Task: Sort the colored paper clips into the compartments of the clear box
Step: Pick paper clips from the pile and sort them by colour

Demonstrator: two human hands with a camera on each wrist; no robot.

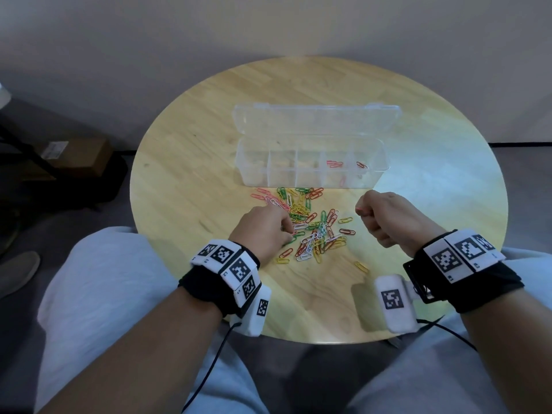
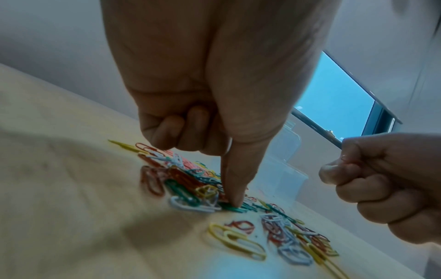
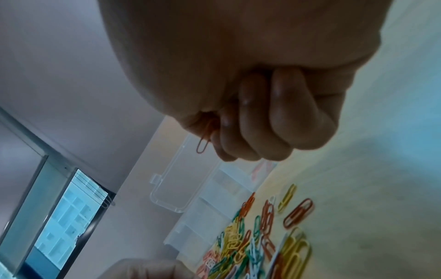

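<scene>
A clear box (image 1: 298, 180) stands open on the round wooden table (image 1: 191, 162), its lid (image 1: 316, 121) tipped back. Pink clips (image 1: 334, 164) lie in its fourth compartment and a red clip (image 1: 361, 165) in the rightmost. A pile of coloured paper clips (image 1: 313, 231) lies in front of the box. My left hand (image 1: 287, 232) is down on the pile's left side. Its thumb tip (image 2: 235, 202) is on a green clip (image 2: 230, 207), with the other fingers curled. My right hand (image 1: 360, 209) hovers right of the pile as a fist, pinching an orange clip (image 3: 204, 143).
A stray yellow clip (image 1: 361, 266) lies near the table's front edge. My knees in light trousers sit under that edge. A cardboard box (image 1: 74, 156) and a shoe (image 1: 18, 270) are on the floor to the left.
</scene>
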